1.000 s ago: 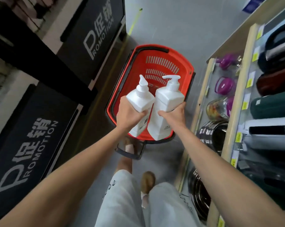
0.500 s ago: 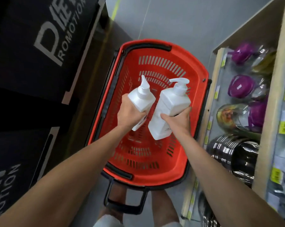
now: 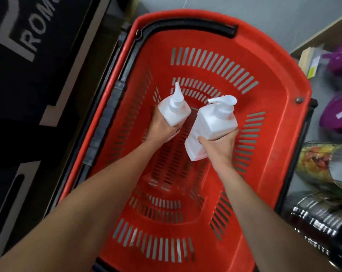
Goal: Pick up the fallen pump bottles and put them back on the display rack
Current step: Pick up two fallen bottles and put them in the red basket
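To the left of the red slotted plastic basket stands a black display panel with pale grey lettering. The capitals "ROM" slant along its upper part, cut off by the frame edge, beside part of one much larger letter. To the right of the basket, a yellow shelf tag and a white sticker on a purple lid are too blurred to read. Over the basket, the left white plastic pump bottle and the right white plastic pump bottle show only faint pinkish print, illegible.

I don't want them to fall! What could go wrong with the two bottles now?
The left hand and right hand each grip a bottle, so nothing is free to catch a slip. The right bottle is tilted and might slide into the basket. It is close to the left bottle; their pumps could bump.
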Available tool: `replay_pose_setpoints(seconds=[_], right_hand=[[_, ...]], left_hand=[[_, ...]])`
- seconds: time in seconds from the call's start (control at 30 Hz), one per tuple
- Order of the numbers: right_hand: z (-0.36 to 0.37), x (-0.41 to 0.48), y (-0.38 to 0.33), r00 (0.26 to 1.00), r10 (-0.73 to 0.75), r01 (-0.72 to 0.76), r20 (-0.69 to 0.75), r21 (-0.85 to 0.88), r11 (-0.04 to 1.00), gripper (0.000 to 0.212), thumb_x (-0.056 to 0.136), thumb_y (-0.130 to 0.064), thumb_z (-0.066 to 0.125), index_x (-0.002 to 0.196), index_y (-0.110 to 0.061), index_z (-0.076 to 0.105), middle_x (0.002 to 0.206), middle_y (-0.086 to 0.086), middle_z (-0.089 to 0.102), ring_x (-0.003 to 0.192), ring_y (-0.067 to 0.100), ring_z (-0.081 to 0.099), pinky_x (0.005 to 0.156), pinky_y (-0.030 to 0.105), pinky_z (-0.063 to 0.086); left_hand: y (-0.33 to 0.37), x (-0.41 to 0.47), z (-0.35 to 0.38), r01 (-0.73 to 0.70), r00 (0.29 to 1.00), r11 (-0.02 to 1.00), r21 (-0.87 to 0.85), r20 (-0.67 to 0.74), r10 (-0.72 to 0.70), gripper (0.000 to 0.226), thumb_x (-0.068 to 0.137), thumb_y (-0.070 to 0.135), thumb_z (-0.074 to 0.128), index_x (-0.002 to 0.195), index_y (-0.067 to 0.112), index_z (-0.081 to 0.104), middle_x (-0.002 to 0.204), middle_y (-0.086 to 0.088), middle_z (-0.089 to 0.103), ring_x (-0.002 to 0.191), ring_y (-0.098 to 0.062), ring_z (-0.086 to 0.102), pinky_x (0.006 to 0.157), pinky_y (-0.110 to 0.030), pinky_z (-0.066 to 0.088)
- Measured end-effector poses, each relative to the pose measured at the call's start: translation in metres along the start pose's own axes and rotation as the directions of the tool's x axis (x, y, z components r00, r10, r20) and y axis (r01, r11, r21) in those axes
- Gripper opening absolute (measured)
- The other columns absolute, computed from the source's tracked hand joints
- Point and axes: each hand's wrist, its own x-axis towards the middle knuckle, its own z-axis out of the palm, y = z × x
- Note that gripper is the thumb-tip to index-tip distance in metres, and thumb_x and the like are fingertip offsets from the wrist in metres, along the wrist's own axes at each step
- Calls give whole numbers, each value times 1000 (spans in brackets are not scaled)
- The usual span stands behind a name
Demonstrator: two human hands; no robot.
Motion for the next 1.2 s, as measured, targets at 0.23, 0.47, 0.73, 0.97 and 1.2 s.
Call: replay_pose_setpoints(seconds=[0.23, 0.47, 0.73, 0.97, 1.2], right_hand=[[30, 33, 21, 1000, 0, 0, 4, 50, 999, 86, 61, -12, 84, 131, -9, 34, 131, 8, 51, 122, 24, 50, 90, 21, 35], [44, 49, 33, 999, -13, 17, -40, 100, 995, 90, 60, -12, 85, 134, -8, 33, 129, 7, 53, 119, 23, 52, 92, 24, 39], [42, 48, 34, 999, -6, 13, -45, 145, 989, 87, 60, -7, 85, 130, -7, 33, 126, 10, 53, 116, 23, 53, 91, 24, 40], [58, 62, 21, 996, -86, 88, -18, 172, 981, 82, 61, -7, 84, 128, -3, 36, 121, 6, 54, 111, 17, 55, 89, 21, 43], [67, 92, 20, 976, -214, 197, 46, 250, 948, 59, 75, -3, 76, 121, -6, 40, 96, -18, 50, 83, -10, 51, 69, -1, 39]], left_hand=[[-27, 51, 27, -124, 992, 992, -13, -36, 124, 53, 71, 28, 85, 114, 26, 54, 101, 7, 64, 98, 6, 63, 85, -23, 54], [-37, 75, 58, -17, 994, 1000, -1, -106, 16, 92, 76, 25, 81, 143, -3, 25, 144, -13, 43, 131, -20, 45, 110, -35, 37], [-35, 60, 65, 218, 970, 976, 6, -116, -216, 96, 75, 17, 79, 145, -4, 17, 144, -18, 38, 133, -30, 42, 109, -42, 38], [-15, 22, 69, 542, 838, 780, -314, 275, -471, 44, 97, 41, 47, 133, 16, 50, 119, -5, 63, 100, -23, 62, 93, -38, 49], [-1, 29, 77, 461, 879, 694, -553, 389, -274, 39, 99, 25, 53, 136, 19, 45, 95, 6, 64, 67, 0, 64, 57, -19, 53]])
